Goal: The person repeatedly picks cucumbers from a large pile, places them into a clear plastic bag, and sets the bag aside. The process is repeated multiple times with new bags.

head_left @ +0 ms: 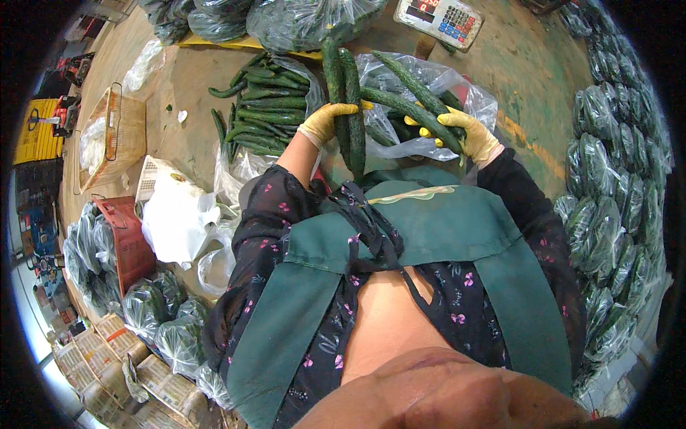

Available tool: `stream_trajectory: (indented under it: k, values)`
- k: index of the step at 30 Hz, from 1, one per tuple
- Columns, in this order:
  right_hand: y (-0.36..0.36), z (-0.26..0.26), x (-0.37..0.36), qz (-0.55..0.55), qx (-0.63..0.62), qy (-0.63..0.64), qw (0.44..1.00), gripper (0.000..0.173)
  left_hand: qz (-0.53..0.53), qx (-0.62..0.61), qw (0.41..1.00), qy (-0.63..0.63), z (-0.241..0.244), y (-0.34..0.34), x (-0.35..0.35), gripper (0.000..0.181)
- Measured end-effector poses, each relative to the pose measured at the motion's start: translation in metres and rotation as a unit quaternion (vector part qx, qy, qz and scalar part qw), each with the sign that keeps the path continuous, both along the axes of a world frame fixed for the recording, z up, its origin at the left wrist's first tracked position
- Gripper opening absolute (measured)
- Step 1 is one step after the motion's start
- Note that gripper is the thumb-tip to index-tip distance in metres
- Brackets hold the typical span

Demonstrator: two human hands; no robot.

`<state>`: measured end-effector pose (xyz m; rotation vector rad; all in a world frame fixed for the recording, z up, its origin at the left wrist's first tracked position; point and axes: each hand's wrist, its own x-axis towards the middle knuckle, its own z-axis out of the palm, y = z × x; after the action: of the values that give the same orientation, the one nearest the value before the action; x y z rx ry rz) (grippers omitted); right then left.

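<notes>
My left hand [328,122], in a yellowish glove, grips a pair of long green cucumbers [351,118] that stand side by side, pointing away from me. In my right hand [466,131], gloved alike, are two more cucumbers [410,80], slanting up and to the left. Beneath and beyond them lies a clear plastic bag [455,78] with other cucumbers inside, partly hidden by my right hand and its load. Left of my left hand, a pile of loose cucumbers [270,104] rests on more clear plastic.
A digital scale [439,19] stands beyond the bag. Filled cucumber bags [316,24] sit at the top, with many more bags [603,214] stacked along the right. At left are a yellowish plastic basket [126,142], a red crate [128,241] and white plastic sheeting [174,225].
</notes>
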<state>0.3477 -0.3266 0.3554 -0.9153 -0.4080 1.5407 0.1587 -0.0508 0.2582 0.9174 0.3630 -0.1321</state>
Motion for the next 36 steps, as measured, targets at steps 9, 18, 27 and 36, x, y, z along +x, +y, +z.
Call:
stream_trajectory:
  k: [9,18,27,36]
  values:
    - [-0.068,0.056,0.006,0.057,-0.159,-0.167,0.971,0.058,-0.055,0.002,0.997,0.047,-0.015,-0.007,-0.003,0.046]
    - [-0.052,-0.019,-0.042,0.007,-0.163,-0.025,0.986,0.056,-0.145,-0.015,0.986,0.083,-0.031,-0.013,-0.008,0.049]
    - [-0.038,-0.004,-0.051,-0.001,-0.031,0.032,0.999,0.069,-0.064,-0.038,0.997,0.019,-0.017,-0.008,-0.01,0.048]
    - [-0.071,0.051,-0.021,-0.02,-0.074,-0.14,0.987,0.088,0.051,-0.115,0.987,-0.104,0.023,-0.006,-0.008,0.065]
